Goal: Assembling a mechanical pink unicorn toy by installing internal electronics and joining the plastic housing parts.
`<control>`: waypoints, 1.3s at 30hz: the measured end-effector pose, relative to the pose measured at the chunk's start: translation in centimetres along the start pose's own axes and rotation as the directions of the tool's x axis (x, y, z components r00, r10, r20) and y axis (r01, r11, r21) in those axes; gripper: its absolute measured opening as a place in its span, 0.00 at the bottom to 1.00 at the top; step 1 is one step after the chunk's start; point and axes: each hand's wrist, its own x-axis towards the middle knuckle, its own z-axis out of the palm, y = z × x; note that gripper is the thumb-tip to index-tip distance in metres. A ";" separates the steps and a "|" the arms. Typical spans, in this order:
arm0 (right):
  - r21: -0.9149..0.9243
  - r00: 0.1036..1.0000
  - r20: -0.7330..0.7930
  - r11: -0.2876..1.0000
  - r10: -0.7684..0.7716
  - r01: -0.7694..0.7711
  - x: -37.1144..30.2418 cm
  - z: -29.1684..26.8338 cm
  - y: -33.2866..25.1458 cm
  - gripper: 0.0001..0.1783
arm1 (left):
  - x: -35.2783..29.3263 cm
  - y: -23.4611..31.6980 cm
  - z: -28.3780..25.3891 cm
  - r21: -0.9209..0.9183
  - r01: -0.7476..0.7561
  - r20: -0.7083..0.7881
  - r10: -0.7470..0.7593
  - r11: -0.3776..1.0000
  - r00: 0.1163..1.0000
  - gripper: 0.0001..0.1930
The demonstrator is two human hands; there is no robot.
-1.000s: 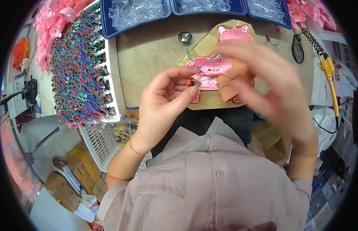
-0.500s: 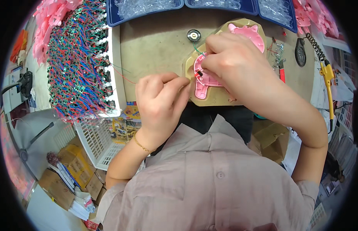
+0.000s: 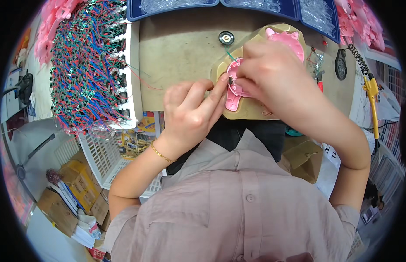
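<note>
Left hand (image 3: 192, 111) pinches a tiny part at the pink shell (image 3: 234, 89); right hand (image 3: 273, 76) clamps the shell (grip partly hidden). Risk: part slips, wire snags.

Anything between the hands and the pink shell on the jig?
Nothing visible. Left hand has its fingertips at the edge of the pink plastic shell on the tan jig; right hand lies over the shell, hiding most of it.
</note>
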 end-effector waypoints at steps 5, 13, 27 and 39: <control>-0.014 0.988 -0.098 0.993 -0.116 0.115 1.7 0.6 1.9 0.18 | 0.5 -0.3 -0.5 -0.001 -0.098 0.074 0.097 0.995 0.992 0.20; 0.089 0.942 0.278 0.981 -0.190 0.172 4.5 -0.3 3.2 0.22 | 1.5 0.4 -1.6 0.175 -0.303 0.245 0.257 0.937 0.935 0.21; 0.278 0.975 -0.116 0.948 0.191 -0.153 -5.3 -4.8 6.6 0.11 | 7.0 1.8 -3.6 -0.049 -0.042 0.322 0.055 0.998 0.945 0.13; 0.346 0.945 -0.247 0.931 0.214 -0.120 -10.9 -1.0 -1.2 0.08 | 9.3 1.9 0.8 -0.771 0.579 0.464 -0.390 0.264 0.795 0.04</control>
